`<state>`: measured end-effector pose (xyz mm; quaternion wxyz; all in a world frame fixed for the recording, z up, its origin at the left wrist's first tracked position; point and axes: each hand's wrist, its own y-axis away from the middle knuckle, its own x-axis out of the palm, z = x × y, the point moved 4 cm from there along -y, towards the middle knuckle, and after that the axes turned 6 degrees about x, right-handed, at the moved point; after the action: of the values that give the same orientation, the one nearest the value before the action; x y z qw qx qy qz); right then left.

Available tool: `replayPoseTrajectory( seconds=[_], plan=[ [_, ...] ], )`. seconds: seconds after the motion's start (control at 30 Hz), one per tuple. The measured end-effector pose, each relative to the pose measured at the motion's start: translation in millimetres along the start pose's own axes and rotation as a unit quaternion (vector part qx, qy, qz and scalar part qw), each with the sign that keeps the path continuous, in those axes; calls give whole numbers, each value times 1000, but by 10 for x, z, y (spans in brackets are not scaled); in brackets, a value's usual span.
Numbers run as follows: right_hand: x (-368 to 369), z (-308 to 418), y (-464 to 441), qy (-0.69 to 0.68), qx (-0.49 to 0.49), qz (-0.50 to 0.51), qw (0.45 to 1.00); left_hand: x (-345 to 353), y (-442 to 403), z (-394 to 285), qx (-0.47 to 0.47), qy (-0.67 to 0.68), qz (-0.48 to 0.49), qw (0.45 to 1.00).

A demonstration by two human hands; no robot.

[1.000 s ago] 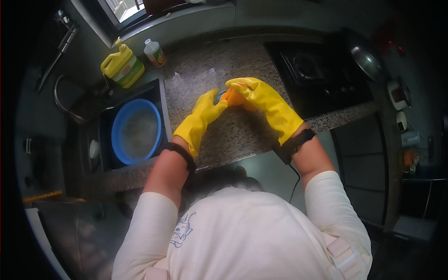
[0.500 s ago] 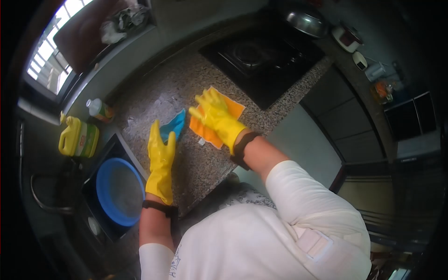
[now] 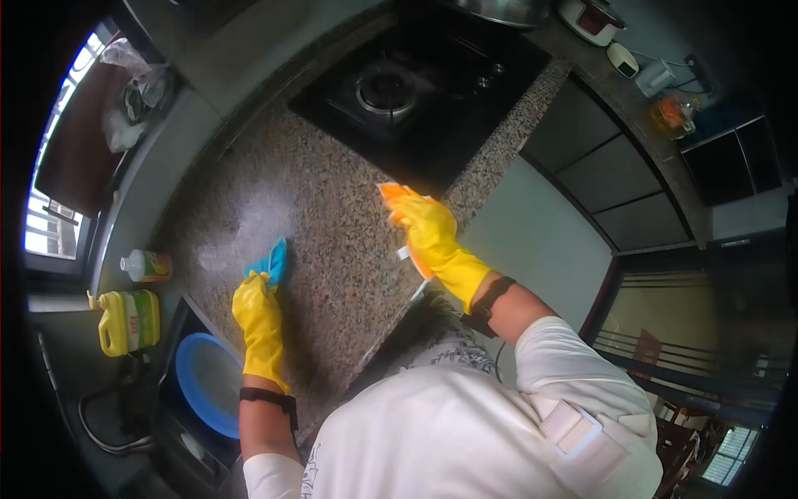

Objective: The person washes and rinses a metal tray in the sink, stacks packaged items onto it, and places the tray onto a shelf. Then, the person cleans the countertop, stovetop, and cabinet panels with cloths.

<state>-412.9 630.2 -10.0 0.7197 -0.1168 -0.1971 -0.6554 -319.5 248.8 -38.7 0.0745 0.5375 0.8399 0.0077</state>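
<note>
Both hands wear long yellow rubber gloves. My left hand [image 3: 258, 309] is closed on a blue cleaning cloth [image 3: 273, 261], which sticks out beyond the fingers over the speckled stone counter [image 3: 320, 241]. Over by the counter's front edge, my right hand [image 3: 431, 230] has its fingers wrapped on an orange cloth [image 3: 396, 195]. Part of that cloth shows past the fingertips, and a strip with a small white tag hangs beside the palm. The glove covers the rest of it.
Beyond the hands lies a black gas hob [image 3: 420, 96]. On the left stand a yellow jug [image 3: 130, 323] and a white-capped bottle [image 3: 147, 266]. A blue basin [image 3: 204, 382] sits in the sink. A rice cooker [image 3: 591, 20] stands at the far right.
My left hand has gone from spread fingers to gripping the blue cloth. My right hand has moved right and gathered up the orange cloth, which lay flat beneath it. The view has shifted.
</note>
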Motion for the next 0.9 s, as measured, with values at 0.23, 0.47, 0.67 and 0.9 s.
replayPoseTrajectory(
  seconds=[0.23, 0.47, 0.67, 0.9],
  plan=[
    [-810, 1438, -1133, 454, -349, -182, 799, 346, 182, -562, 217, -528, -66, 818],
    [-762, 830, -1605, 788, -228, -56, 569, 457, 221, -543, 159, -574, -119, 795],
    [86, 214, -967, 718, -241, 124, 641, 497, 249, -574, 162, -551, -142, 806],
    [924, -249, -2086, 698, -300, 144, 634, 466, 196, -631, 246, -517, -128, 810]
  ],
)
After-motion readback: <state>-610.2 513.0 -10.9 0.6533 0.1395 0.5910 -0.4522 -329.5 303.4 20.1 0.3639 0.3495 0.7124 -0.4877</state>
